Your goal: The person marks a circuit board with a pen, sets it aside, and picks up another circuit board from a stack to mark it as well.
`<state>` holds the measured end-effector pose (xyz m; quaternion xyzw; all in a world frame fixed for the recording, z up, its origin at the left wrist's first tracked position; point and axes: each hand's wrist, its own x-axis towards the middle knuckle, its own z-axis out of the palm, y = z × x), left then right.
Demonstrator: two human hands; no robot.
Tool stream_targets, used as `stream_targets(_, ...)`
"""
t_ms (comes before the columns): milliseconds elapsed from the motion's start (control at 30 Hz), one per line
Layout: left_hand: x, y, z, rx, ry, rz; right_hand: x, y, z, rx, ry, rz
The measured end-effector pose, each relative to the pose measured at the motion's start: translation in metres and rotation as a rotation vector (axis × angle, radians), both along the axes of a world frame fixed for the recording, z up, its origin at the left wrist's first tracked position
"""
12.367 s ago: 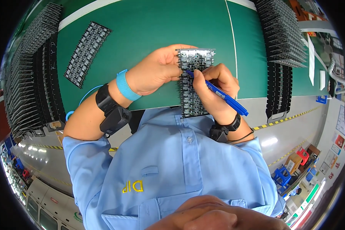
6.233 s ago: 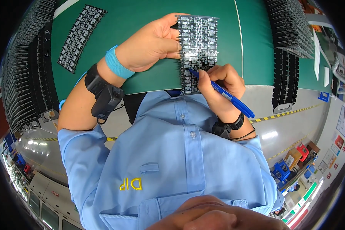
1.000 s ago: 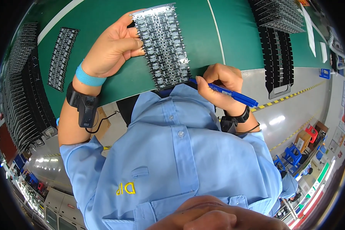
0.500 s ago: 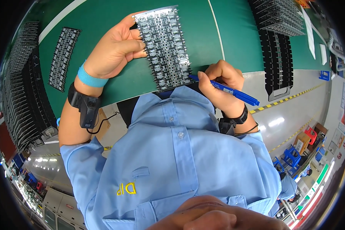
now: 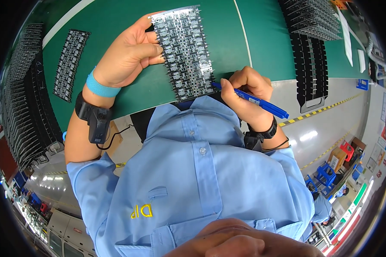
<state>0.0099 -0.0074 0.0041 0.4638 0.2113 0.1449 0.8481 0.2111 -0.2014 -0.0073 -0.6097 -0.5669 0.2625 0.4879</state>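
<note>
My left hand (image 5: 135, 53) is closed on the left edge of a circuit board panel (image 5: 185, 51), thumb on its face and some fingers hidden behind it. The panel is long, with rows of small silvery parts and toothed side edges, and it slants over the green table. In my right hand (image 5: 249, 96) I grip a blue marker pen (image 5: 261, 103) between thumb and fingers. Its tip end meets or comes close to the panel's lower right edge; whether it touches, I cannot tell.
A second circuit board panel (image 5: 72, 64) lies on the green table mat (image 5: 227, 38) to the left. Black slotted racks of boards stand at far left (image 5: 30, 90) and at right (image 5: 311, 64), the right one jutting past the table edge. A person (image 5: 323, 208) is in the background.
Almost nothing has moved. The marker's rear end has shifted very slightly left and down; both hands keep their grips.
</note>
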Motion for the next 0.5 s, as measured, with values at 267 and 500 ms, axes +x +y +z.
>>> stream_targets(267, -0.001, 0.003, -0.002, 0.022, 0.028, -0.004, -0.001, 0.002, 0.006, 0.027, 0.163, -0.088)
stream_targets(500, 0.0, 0.001, 0.001, 0.016, 0.051, 0.008, 0.001, 0.012, 0.002, 0.02, 0.091, -0.083)
